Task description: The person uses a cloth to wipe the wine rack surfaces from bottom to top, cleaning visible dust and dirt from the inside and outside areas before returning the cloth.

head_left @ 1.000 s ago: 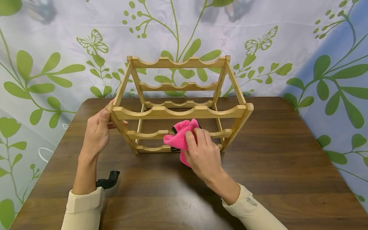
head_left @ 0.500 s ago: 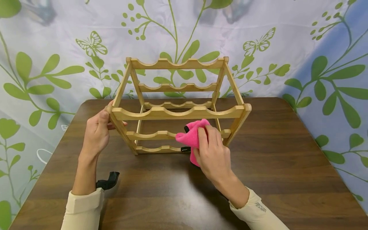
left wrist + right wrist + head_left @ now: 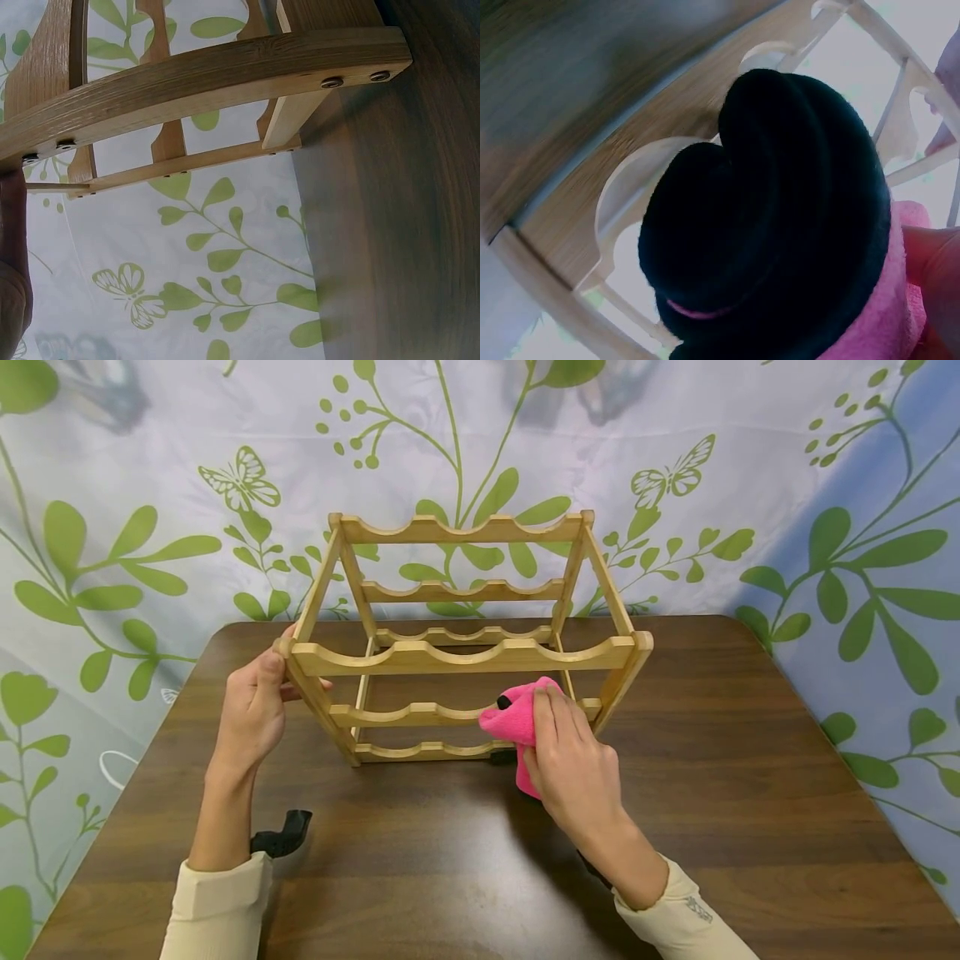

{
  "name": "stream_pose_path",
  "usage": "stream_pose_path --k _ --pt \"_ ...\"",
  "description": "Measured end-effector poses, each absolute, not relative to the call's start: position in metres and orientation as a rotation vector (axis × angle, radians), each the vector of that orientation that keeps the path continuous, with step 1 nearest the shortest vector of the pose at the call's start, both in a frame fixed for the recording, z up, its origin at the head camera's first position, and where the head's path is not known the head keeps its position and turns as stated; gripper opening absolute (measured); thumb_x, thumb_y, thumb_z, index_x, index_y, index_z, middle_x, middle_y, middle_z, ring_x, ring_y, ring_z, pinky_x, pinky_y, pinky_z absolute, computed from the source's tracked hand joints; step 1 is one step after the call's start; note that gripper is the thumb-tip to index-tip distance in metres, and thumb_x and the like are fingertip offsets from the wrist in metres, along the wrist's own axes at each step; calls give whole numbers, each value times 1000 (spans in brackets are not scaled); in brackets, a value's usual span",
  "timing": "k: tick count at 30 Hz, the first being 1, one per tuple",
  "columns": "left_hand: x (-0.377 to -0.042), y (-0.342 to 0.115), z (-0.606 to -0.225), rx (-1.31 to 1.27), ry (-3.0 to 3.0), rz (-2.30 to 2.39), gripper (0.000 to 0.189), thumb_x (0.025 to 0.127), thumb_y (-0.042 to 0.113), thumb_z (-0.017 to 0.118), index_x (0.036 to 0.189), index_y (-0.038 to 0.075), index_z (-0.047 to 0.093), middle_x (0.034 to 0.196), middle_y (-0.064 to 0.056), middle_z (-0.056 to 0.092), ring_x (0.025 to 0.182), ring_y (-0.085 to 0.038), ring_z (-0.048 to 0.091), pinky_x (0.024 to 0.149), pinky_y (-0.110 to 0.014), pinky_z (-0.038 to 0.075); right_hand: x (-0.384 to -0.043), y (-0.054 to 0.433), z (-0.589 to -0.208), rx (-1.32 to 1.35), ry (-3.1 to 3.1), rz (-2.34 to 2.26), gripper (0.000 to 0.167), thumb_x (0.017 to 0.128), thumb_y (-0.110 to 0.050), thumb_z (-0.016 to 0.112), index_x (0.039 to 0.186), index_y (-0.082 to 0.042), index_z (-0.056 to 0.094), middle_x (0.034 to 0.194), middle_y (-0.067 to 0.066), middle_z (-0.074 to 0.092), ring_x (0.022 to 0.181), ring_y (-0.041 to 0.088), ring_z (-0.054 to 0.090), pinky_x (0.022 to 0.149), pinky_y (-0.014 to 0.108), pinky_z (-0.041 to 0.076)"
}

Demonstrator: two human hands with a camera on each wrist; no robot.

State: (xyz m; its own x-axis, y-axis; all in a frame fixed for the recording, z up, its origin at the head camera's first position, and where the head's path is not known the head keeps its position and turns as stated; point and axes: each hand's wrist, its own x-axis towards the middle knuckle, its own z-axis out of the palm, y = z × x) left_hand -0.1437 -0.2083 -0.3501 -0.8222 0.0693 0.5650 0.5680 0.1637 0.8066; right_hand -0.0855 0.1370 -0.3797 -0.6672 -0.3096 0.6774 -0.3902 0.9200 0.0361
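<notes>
A light wooden wine rack (image 3: 465,657) with scalloped rails stands upright on the table, its metal screws showing in the left wrist view on a side post (image 3: 217,79). My left hand (image 3: 251,710) grips its front left post near the top corner, thumb in front and fingers reaching behind. In my right hand (image 3: 573,768) is a bunched pink cloth (image 3: 517,718) with a black side, held against the right part of the middle front rail (image 3: 408,716). The cloth's black folds (image 3: 802,202) fill the right wrist view and hide the contact with the rail.
The brown wooden table (image 3: 750,793) extends around the rack. Behind it hangs a white curtain (image 3: 570,452) with green leaves and butterflies. A black curved piece (image 3: 285,832) shows beside the left forearm. At the far left a thin white loop (image 3: 112,768) is visible.
My right hand has slid to the right along the middle front rail with the pink cloth. The left hand and the rack have stayed put.
</notes>
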Motion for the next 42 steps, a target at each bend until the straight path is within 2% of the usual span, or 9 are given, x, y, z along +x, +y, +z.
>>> stream_pose_path --k 5,12,17,22,25,31,35,39,42 --pt "-142 -209 -349 -594 -2068 -1683 51 108 37 36 139 1 54 96 2 72 74 -8 70 68 -19 56 -83 144 -379 478 -2344 107 55 76 -9 76 125 6 58 120 20 63 110 34 62 64 48 59" --pt "-141 -208 -347 -592 -2011 -1755 53 107 35 39 131 -8 59 110 -1 70 74 -9 70 68 -20 56 -82 151 -376 488 -2322 102 53 74 -5 76 123 6 59 120 20 64 108 36 62 66 48 59" --pt "-141 -209 -347 -594 -2026 -1733 53 107 37 38 136 -4 56 101 1 71 74 -9 70 68 -20 56 -80 155 -370 462 -2308 106 56 71 -3 78 122 6 58 116 20 64 103 36 61 58 50 58" --pt "-139 -209 -346 -559 -2050 -1717 50 108 34 36 138 -2 54 103 3 71 74 -8 70 68 -19 56 -76 155 -365 445 -2327 128 55 70 -5 78 120 5 59 113 20 62 94 37 61 46 52 54" --pt "-138 -209 -345 -544 -2070 -1693 50 108 34 35 139 0 54 101 4 71 74 -7 70 68 -19 56 -71 155 -361 444 -2366 137 54 70 -8 78 118 5 58 111 21 62 89 39 61 44 53 53" --pt "-140 -208 -347 -617 -2013 -1747 52 107 36 38 137 -4 54 99 1 72 74 -9 70 68 -19 56 -67 148 -351 491 -1998 362 40 77 -10 70 112 7 66 105 23 66 84 41 64 57 56 56" --pt "-142 -206 -347 -646 -2012 -1760 51 108 35 38 138 -2 54 100 0 72 75 -11 70 68 -20 56 -73 140 -339 447 -1607 482 32 83 -18 69 104 7 68 103 23 67 84 41 63 71 53 58" --pt "-142 -206 -347 -628 -2050 -1706 48 108 34 36 138 2 56 104 0 71 75 -11 70 68 -20 56 -82 141 -332 373 -1547 546 36 84 -18 73 109 7 66 113 25 64 97 43 63 86 53 53" --pt "-142 -206 -346 -590 -2055 -1685 48 108 35 37 130 2 63 113 -1 69 73 -10 70 66 -20 56 -89 145 -334 353 -1658 557 42 82 -12 76 117 9 65 123 26 62 110 45 60 91 55 50"
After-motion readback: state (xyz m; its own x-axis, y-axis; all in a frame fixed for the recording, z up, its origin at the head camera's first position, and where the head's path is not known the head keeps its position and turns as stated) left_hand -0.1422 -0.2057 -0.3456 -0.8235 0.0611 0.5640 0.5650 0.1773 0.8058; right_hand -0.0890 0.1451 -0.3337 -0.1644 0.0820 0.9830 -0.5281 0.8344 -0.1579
